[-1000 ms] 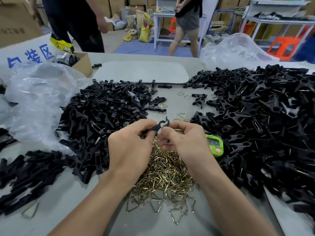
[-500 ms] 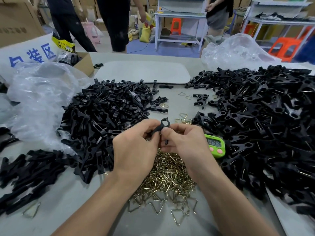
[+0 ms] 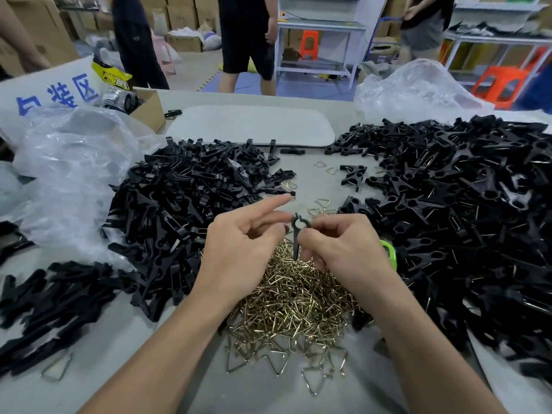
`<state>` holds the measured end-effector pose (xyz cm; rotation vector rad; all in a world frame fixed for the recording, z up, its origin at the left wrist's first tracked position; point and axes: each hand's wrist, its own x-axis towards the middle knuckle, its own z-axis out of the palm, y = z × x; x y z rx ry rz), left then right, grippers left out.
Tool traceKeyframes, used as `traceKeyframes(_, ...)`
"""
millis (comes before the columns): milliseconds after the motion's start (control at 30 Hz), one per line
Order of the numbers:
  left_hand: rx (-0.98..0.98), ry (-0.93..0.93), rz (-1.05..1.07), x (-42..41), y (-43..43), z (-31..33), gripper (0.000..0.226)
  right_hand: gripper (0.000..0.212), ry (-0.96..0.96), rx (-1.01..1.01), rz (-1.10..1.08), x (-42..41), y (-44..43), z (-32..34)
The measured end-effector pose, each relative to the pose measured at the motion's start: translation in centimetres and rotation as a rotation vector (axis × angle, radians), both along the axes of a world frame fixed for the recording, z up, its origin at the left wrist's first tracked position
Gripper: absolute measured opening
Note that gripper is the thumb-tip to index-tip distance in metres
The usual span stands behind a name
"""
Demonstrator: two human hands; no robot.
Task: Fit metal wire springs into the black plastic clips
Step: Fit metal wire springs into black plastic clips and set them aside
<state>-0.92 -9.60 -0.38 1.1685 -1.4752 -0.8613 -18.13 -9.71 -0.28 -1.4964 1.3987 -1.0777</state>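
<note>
One cardboard box (image 3: 148, 111) w/ blk-silver item (image 3: 119, 100)

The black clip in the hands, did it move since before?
Yes. The black clip swung from slanting to upright, its tail now pointing down at the spring pile; the right hand pinches it.

Held: single clip (image 3: 296, 237), black, ring end up, tail pointing straight down, pinched in right hand (image 3: 343, 255) above the spring heap.

Wire springs (image 3: 292, 303): brass-coloured, triangular, in a loose heap on bench (image 3: 254, 398). A few stray springs (image 3: 324, 204) lie beyond.

Left clip pile (image 3: 185, 210): slim black pieces.

Right clip pile (image 3: 463, 219): splayed pieces, wire glinting among them.
</note>
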Motion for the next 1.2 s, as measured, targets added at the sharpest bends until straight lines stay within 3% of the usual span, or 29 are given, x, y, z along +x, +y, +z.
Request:
traceKeyframes(133, 0.037, -0.026, -0.046, 0.1, 0.0, 0.0, 0.046, 0.025, 0.034, 0.006, 0.061, -0.2, -0.1, -0.2)
traceKeyframes(700, 0.189, 0.327, -0.072, 0.3, -0.9, -0.5, 0.069, 0.005, 0.144, -0.062, 0.12, -0.3, 0.1, -0.3)
traceKeyframes(867, 0.188, 0.236, -0.072, 0.4, -0.9, -0.5, 0.057, 0.015, 0.243, -0.106, 0.079, 0.0, 0.5, -0.3)
traceKeyframes(967, 0.105, 0.085, -0.079, 0.7, -0.8, -0.5, 0.053, 0.022, 0.303, -0.108, 0.084, 0.2, 0.6, 0.0)
traceKeyframes(1067, -0.03, -0.143, -0.2, 0.8, -0.4, -0.1, 0.058, 0.024, 0.22, -0.04, 0.119, -0.3, 0.6, 0.4)
traceKeyframes(1200, -0.083, -0.234, -0.223, 0.8, -0.2, 0.1, 0.046, 0.022, 0.092, 0.066, 0.182, -0.9, 0.6, 0.9)
